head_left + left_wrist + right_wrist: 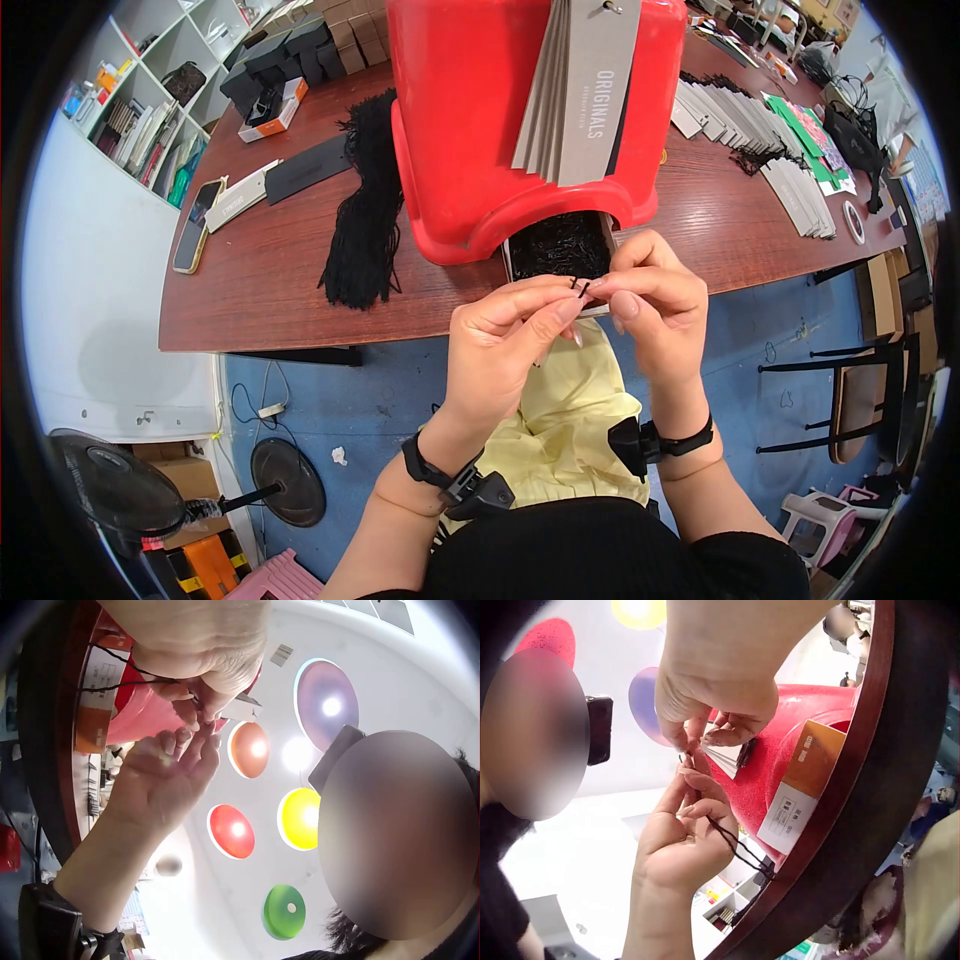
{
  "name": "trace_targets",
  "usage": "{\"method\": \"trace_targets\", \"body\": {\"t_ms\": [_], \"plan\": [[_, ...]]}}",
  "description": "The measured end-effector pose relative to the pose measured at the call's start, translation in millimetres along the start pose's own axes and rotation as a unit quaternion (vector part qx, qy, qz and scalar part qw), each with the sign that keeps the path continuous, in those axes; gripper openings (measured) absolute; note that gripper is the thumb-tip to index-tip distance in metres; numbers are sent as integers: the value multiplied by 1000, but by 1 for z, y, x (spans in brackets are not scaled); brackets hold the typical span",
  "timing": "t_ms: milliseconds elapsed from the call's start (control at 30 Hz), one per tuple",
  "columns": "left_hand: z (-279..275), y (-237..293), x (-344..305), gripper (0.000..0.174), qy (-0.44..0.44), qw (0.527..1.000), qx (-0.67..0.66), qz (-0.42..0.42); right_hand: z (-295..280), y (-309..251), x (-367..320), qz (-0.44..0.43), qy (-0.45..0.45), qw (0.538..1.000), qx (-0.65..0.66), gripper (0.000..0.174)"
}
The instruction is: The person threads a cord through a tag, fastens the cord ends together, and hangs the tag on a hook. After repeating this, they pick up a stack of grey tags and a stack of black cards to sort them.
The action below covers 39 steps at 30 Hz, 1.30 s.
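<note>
In the head view my left hand (505, 345) and right hand (660, 310) meet in front of the red stool. Their thumbs and forefingers pinch a thin black cord (580, 289), its short dark ends poking up between the fingertips. Two strands of the cord (724, 831) trail from my left hand toward the table edge in the right wrist view. Fingers hide most of the pinched part. Just behind the hands, a box (560, 245) of tangled black pieces sits under the stool's arch. Grey hang tags (580, 90) printed "ORIGINALS" hang on the stool's face.
The upturned red stool (460, 130) stands on the brown table (270, 300). Left of it lie a bundle of black cords (365, 220), a dark tag strip (310, 172) and a phone (197, 228). Rows of grey tags (740, 120) spread at the right. A fan (288, 482) is below left.
</note>
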<state>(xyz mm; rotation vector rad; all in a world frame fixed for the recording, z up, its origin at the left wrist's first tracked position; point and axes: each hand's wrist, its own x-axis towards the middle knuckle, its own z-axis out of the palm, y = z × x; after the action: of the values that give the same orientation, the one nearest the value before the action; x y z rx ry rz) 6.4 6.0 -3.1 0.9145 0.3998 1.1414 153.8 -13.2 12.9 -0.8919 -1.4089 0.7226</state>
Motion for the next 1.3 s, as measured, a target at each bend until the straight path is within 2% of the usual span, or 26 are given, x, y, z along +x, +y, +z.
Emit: {"method": "trace_targets", "body": {"t_ms": [33,100,200,367,467,500,567,667,767,833,1100,1300], "plan": [[-1,-1,0,14,-11,1000,-11,6,0,-2,2,0,0,1000,0,16],[0,0,0,14,-5,1000,-5,1,-1,-7,7,65,-21,995,76,13],[-1,1,1,13,-17,1000,-5,3,-3,-11,12,110,-44,982,149,10],[-2,6,1,13,-46,999,-3,7,-10,-20,24,166,-47,972,158,13],[-1,7,0,12,-64,998,17,1,-11,-31,34,189,-147,962,130,12],[0,8,-1,11,-61,998,15,2,-12,-27,35,189,-146,962,129,12],[0,8,-1,11,-57,998,13,4,-15,-17,36,99,-216,969,64,13],[-3,6,0,11,-67,998,8,-5,-12,-19,33,131,-175,970,110,12],[-2,5,-2,12,-40,998,-33,-24,-10,-16,28,165,-133,964,163,12],[-3,8,-3,13,-29,998,-39,-47,-10,-17,27,170,-131,965,154,13],[-1,7,-3,13,-20,998,-48,-39,-6,-21,27,188,-121,963,148,15],[1,9,-2,13,-22,998,-34,-40,-6,-15,26,143,-139,974,110,10]]}}
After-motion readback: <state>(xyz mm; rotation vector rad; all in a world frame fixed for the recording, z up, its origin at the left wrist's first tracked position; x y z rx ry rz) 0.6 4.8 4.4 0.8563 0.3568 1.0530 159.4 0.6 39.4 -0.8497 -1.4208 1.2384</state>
